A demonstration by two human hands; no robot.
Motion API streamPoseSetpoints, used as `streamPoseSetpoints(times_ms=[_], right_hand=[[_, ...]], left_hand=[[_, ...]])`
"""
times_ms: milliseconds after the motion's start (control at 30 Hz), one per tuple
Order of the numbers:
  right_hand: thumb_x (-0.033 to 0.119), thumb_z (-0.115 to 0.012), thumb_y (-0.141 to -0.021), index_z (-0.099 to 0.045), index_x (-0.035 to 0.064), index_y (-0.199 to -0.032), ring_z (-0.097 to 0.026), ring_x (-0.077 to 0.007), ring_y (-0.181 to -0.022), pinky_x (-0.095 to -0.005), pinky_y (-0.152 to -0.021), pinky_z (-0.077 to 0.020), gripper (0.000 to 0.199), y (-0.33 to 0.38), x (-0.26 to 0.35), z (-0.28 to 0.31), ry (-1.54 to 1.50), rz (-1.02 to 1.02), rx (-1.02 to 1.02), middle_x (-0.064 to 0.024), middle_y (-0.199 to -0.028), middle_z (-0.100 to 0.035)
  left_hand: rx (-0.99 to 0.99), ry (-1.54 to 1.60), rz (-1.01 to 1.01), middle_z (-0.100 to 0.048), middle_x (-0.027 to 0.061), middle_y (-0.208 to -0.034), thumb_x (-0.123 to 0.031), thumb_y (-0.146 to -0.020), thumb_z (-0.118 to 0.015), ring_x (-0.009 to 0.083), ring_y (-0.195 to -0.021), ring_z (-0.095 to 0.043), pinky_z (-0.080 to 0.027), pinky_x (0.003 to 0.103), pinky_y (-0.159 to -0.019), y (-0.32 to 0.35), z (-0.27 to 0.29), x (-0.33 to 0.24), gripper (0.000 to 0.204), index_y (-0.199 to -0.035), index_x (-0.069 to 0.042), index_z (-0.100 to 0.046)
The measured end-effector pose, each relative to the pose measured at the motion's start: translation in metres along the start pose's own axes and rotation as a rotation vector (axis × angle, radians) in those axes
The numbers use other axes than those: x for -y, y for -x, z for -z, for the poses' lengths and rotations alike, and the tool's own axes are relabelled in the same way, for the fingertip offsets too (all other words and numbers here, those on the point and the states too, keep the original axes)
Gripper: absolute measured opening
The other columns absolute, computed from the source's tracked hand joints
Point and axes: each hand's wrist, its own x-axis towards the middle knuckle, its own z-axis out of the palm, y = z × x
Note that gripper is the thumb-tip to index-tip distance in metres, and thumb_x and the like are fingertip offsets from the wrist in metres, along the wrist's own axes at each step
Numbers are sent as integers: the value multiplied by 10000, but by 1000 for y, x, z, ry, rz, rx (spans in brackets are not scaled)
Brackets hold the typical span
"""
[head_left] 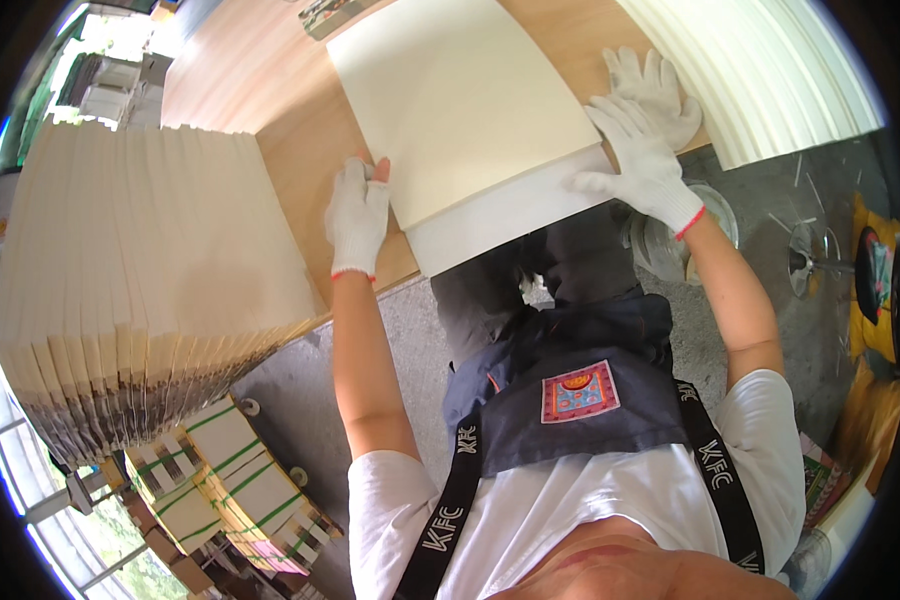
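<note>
A large cream sheet (pixel 460 110) lies on the wooden table in front of me. Under it a white sheet (pixel 510 215) sticks out towards my body, past the table's near edge. My left hand (pixel 358 218), in a white knitted glove with the bare thumb tip showing, rests against the left edge of the cream sheet, fingers close together and partly hidden from view. At the right edge, my gloved right hand (pixel 645 160) lies with fingers stretched and thumb spread over the white sheet's corner. Just beyond it a second white glove (pixel 660 95) lies on the table.
A tall stack of cream sheets (pixel 150 230) stands at the left, and white sheets (pixel 760 70) are piled at the far right. A small box-like object (pixel 328 15) sits at the table's far side. Strapped bundles (pixel 240 470) are at lower left; a clear round container (pixel 665 245) is below the table.
</note>
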Motion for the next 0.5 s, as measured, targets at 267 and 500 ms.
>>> streamPoseSetpoints(times_ms=[267, 500], right_hand=[[677, -652, -791, -425, 4, -1444, -320, -299, -1439, -421, -1201, -254, 965, 2, 1, -3, 39, 10, -30, -144, -1510, -413], [654, -667, -796, -432, 2, -1443, -354, -294, -1423, -421, -1191, -273, 948, 2, 0, -4, 58, 28, -64, -143, -1498, -433]], left_hand=[[-164, -69, -220, -572, 150, -1365, -243, -746, -820, 344, -1215, -533, -436, 413, -1032, 82, -11, -11, 515, -1159, 18, -657], [-132, -141, -214, -562, 140, -1383, -268, -759, -799, 357, -1230, -517, -431, 426, -1036, 83, -11, -11, 515, -1172, 4, -657]])
